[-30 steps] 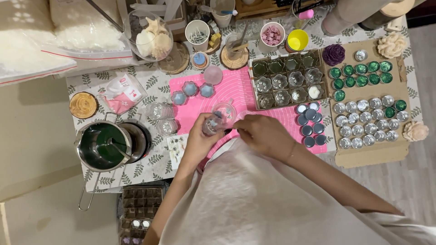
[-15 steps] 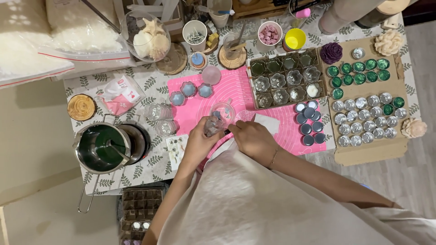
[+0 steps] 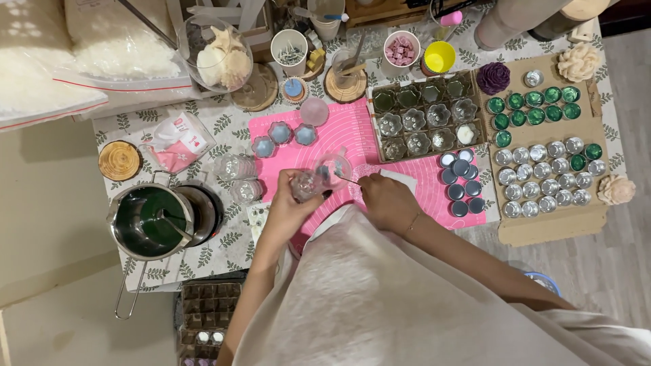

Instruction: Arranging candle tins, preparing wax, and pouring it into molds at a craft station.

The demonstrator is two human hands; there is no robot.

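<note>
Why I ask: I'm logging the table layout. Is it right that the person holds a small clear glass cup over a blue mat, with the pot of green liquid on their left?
Not quite: the mat is pink, not blue. The head view shows the left hand holding the small clear glass cup over it, and the pot of green liquid does sit on the person's left.

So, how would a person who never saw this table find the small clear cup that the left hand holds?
Start at the pink mat in the middle of the table. At its near edge the left hand holds the small clear cup. It alone is lifted and tilted; the other cups stand free.
</note>
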